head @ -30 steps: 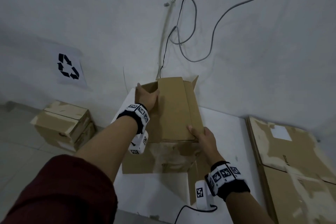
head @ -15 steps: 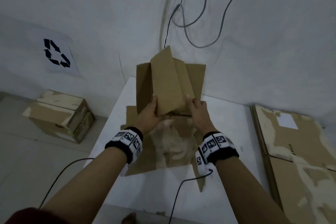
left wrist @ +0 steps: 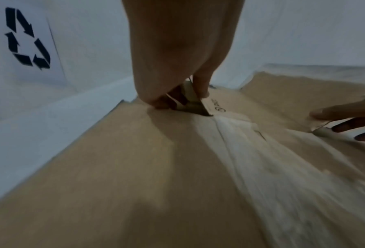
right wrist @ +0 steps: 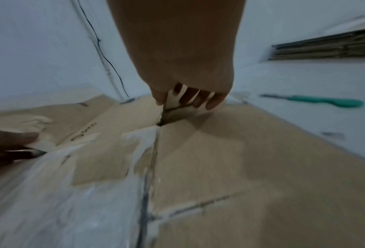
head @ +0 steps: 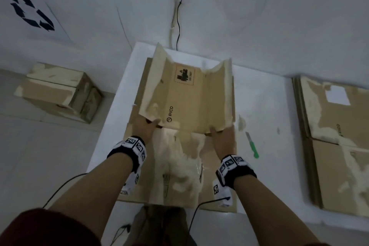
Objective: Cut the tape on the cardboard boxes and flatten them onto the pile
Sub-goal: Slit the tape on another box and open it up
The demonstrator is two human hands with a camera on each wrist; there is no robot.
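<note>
Recycling sign (head: 30, 8): white sheet with black arrows on the wall, far up and left of the left hand.
Cables (head: 178, 16): a thin black one runs down the wall beyond both hands; a grey one loops higher up.
Wrist cords (head: 201, 205): black, trailing back below both wrists.

Dim, cool bluish light throughout, grainy, low contrast. Head view is soft with wide-angle bending at the edges; the recycling sign (head: 30, 7) smears with motion blur. Both wrist views are heavily blurred, worst in the near cardboard (left wrist: 117, 176). The left hand (left wrist: 177, 50) casts a soft dark shadow towards the camera, so light comes from ahead and above. Pale sheen on the torn tape strip (right wrist: 56, 193). The green knife (right wrist: 325, 101) is smeared.
</note>
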